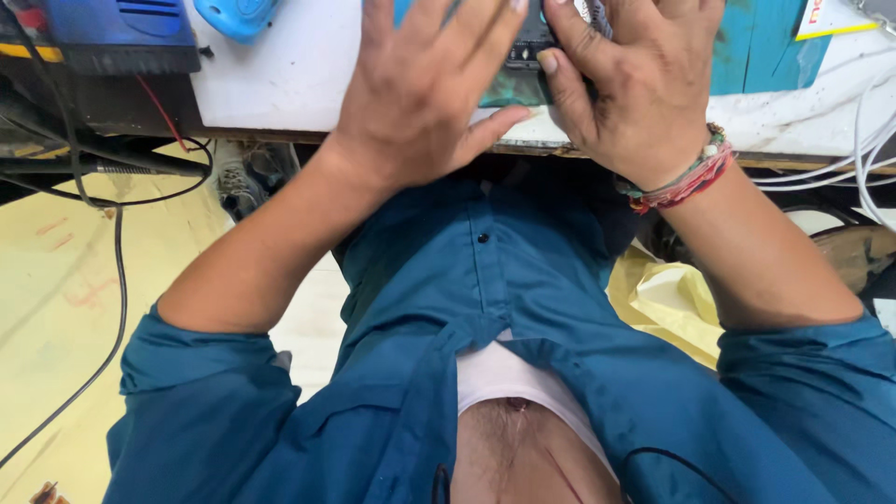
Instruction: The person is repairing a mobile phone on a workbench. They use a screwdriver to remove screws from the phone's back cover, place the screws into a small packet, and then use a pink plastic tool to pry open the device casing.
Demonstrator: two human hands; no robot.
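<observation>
Pressing down together, both hands worked at the near edge of the workbench (280, 84), and between them sat a small dark device (518, 70) with a greenish face, mostly covered. The left hand (425, 89) lay flat with its fingers spread wide, palm over the device's left side and thumb stretched along the bench edge. The right hand (644, 84) curled over the right side, thumb pressed against the dark casing; whether the fingers behind actually pinched it could not be told, since they ran out of the top of the view. A band of coloured threads (686, 177) circled that wrist.

Risk, as it looked: the device sat right at the lip of the bench, so a hard push toward the body could have slid it off into the lap. With so much of it hidden under the palms, a slip of the thumb could also have jabbed whatever small parts lay on its face.

The bench top was white, scuffed and stained, with a teal patch (761, 47) to the right. A blue tool (233, 14) and a blue box (121, 28) stood at the upper left. White cables (863, 140) trailed on the right, black cables (117, 252) hung over a pale yellow floor (56, 308) on the left.
</observation>
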